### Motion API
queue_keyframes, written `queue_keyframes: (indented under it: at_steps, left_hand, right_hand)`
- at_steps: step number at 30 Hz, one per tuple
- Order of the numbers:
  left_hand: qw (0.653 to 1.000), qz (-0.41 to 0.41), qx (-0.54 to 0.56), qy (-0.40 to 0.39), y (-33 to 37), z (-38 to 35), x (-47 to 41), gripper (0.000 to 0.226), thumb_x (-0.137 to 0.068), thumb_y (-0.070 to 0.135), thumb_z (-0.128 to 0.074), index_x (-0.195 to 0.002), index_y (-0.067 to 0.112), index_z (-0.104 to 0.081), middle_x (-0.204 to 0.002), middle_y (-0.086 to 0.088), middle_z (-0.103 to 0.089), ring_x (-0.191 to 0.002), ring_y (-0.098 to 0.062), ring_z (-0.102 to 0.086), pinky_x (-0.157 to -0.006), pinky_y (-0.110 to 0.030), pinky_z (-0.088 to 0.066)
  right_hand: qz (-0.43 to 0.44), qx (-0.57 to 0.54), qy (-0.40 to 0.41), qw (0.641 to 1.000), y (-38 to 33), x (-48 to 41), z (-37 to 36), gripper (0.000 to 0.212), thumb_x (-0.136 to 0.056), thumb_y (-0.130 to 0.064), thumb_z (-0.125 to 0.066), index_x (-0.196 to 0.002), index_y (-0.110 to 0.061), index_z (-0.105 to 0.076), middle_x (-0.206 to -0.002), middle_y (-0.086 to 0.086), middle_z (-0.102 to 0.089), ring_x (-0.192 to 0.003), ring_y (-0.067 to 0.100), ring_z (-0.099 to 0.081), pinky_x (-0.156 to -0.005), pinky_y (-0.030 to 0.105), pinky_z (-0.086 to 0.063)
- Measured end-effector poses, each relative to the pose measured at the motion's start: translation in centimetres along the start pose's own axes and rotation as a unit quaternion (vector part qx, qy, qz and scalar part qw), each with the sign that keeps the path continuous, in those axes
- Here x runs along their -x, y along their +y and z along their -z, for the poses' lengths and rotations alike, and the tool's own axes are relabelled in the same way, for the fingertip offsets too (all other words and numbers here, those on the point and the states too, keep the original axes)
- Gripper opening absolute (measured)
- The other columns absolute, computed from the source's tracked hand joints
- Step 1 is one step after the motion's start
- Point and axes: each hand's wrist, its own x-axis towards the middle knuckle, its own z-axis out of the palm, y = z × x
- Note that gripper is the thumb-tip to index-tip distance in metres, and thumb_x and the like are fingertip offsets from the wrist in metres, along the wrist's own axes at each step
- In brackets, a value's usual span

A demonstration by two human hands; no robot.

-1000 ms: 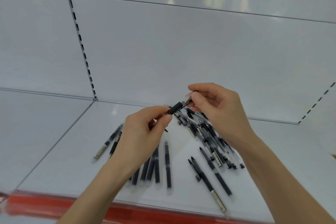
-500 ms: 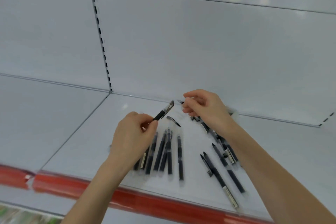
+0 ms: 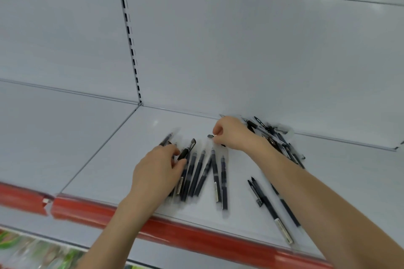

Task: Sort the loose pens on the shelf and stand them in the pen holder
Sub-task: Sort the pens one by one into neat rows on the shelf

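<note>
Shelf [image 3: 131, 159] filled the lower half of the frame, white, with a red strip [image 3: 196, 240] along its front edge. Loose pens were laid on it in three lots: a heap [image 3: 277, 140] at right centre against the back panel [image 3: 240, 50], a rough row [image 3: 203, 174] at centre, and a pair [image 3: 269, 207] at lower right. The left hand [image 3: 157, 172], at centre, was curled round one pen [image 3: 187, 150]. The right hand [image 3: 231, 133], just above the row, was pinching a small dark piece [image 3: 210, 136], possibly a cap; blur left that unsettled. Sorting was judged to be in hand; next, the held pen would need laying with the row. No holder was in view, and the heap was partly hidden by the right forearm [image 3: 306, 181].
</note>
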Motion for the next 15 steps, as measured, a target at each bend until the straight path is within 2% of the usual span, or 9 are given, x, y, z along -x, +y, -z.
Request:
queue_keyframes:
  at_steps: [1, 2, 3, 4, 5, 7, 9, 13, 15]
  left_hand:
    - [1.0, -0.004, 0.0, 0.004, 0.2, -0.1, 0.0, 0.026, -0.089, 0.033, -0.053, -0.111, 0.02, -0.059, -0.095, 0.0, -0.057, -0.092, -0.021, -0.056, -0.075, -0.029, -0.042]
    - [1.0, -0.011, -0.001, 0.013, 0.4, -0.2, 0.0, 0.025, -0.089, 0.033, -0.052, -0.109, 0.019, -0.06, -0.095, -0.001, -0.057, -0.091, -0.022, -0.056, -0.075, -0.029, -0.042]
    - [0.999, -0.021, 0.0, 0.024, 0.6, -0.3, 0.1, 0.024, -0.089, 0.033, -0.052, -0.106, 0.019, -0.061, -0.094, -0.001, -0.055, -0.09, -0.023, -0.056, -0.074, -0.03, -0.043]
    - [0.999, -0.033, 0.001, 0.037, 1.0, -0.4, 0.1, 0.023, -0.089, 0.032, -0.053, -0.104, 0.017, -0.062, -0.093, -0.001, -0.054, -0.089, -0.024, -0.055, -0.074, -0.031, -0.043]
    - [0.998, -0.049, 0.006, 0.048, 1.4, -0.6, 0.1, 0.023, -0.089, 0.032, -0.053, -0.103, 0.016, -0.063, -0.092, -0.001, -0.054, -0.088, -0.024, -0.055, -0.073, -0.031, -0.043]
    - [0.994, -0.085, 0.027, 0.058, 2.3, -1.0, 0.0, 0.023, -0.089, 0.029, -0.054, -0.106, 0.015, -0.063, -0.092, 0.0, -0.053, -0.086, -0.022, -0.055, -0.072, -0.029, -0.041]
    - [0.991, -0.119, 0.046, 0.042, 3.3, -1.6, -0.1, 0.025, -0.089, 0.028, -0.054, -0.108, 0.015, -0.063, -0.092, 0.0, -0.053, -0.085, -0.02, -0.056, -0.074, -0.027, -0.041]
    - [0.986, -0.154, 0.056, -0.031, 5.4, -2.8, -1.5, 0.024, -0.09, 0.028, -0.053, -0.107, 0.014, -0.063, -0.099, -0.003, -0.062, -0.09, -0.019, -0.057, -0.084, -0.029, -0.044]
    - [0.983, -0.161, 0.066, -0.053, 6.4, -3.3, -2.7, 0.022, -0.089, 0.026, -0.054, -0.103, 0.013, -0.064, -0.098, -0.003, -0.064, -0.09, -0.02, -0.058, -0.084, -0.03, -0.045]
  right_hand:
    - [-0.006, 0.008, 0.002, 1.0, 0.0, 0.2, 0.1, 0.015, -0.074, 0.004, -0.052, -0.068, 0.013, -0.062, -0.071, 0.036, -0.057, -0.061, 0.027, -0.06, -0.062, 0.039, -0.049]
    - [-0.008, -0.002, 0.009, 1.0, 0.1, 0.2, 0.1, 0.026, -0.072, 0.004, -0.051, -0.047, -0.001, -0.048, -0.049, 0.022, -0.039, -0.047, 0.016, -0.036, -0.049, 0.03, -0.033]
    - [-0.008, -0.005, 0.013, 1.0, 0.3, 0.4, 0.3, 0.037, -0.072, 0.003, -0.052, -0.043, -0.01, -0.032, -0.048, 0.01, -0.023, -0.049, 0.013, -0.021, -0.049, 0.027, -0.018]
    - [-0.01, -0.021, 0.025, 0.999, 0.6, 0.7, 0.5, 0.038, -0.073, 0.001, -0.053, -0.044, -0.01, -0.03, -0.051, 0.006, -0.02, -0.051, 0.014, -0.018, -0.052, 0.028, -0.014]
    - [-0.026, -0.046, 0.045, 0.998, 0.9, 1.1, 0.9, 0.032, -0.075, -0.002, -0.054, -0.046, -0.003, -0.041, -0.054, 0.007, -0.026, -0.053, 0.015, -0.024, -0.053, 0.027, -0.018]
    - [-0.055, -0.115, 0.085, 0.988, 2.1, 1.9, 1.8, 0.021, -0.078, -0.009, -0.058, -0.076, 0.011, -0.062, -0.061, 0.016, -0.046, -0.06, 0.017, -0.039, -0.06, 0.026, -0.03]
    - [-0.067, -0.169, 0.128, 0.975, 3.7, 2.9, 3.2, 0.024, -0.08, -0.011, -0.059, -0.089, 0.01, -0.063, -0.072, 0.024, -0.062, -0.064, 0.017, -0.048, -0.066, 0.026, -0.037]
    - [-0.102, -0.279, 0.176, 0.939, 7.2, 5.4, 5.4, 0.011, -0.083, -0.01, -0.063, -0.093, -0.006, -0.062, -0.075, 0.001, -0.06, -0.061, 0.012, -0.056, -0.068, 0.025, -0.051]
    - [-0.122, -0.326, 0.196, 0.917, 8.6, 6.7, 5.9, 0.012, -0.082, -0.009, -0.064, -0.094, -0.008, -0.06, -0.078, 0.001, -0.06, -0.062, 0.011, -0.057, -0.062, 0.019, -0.052]
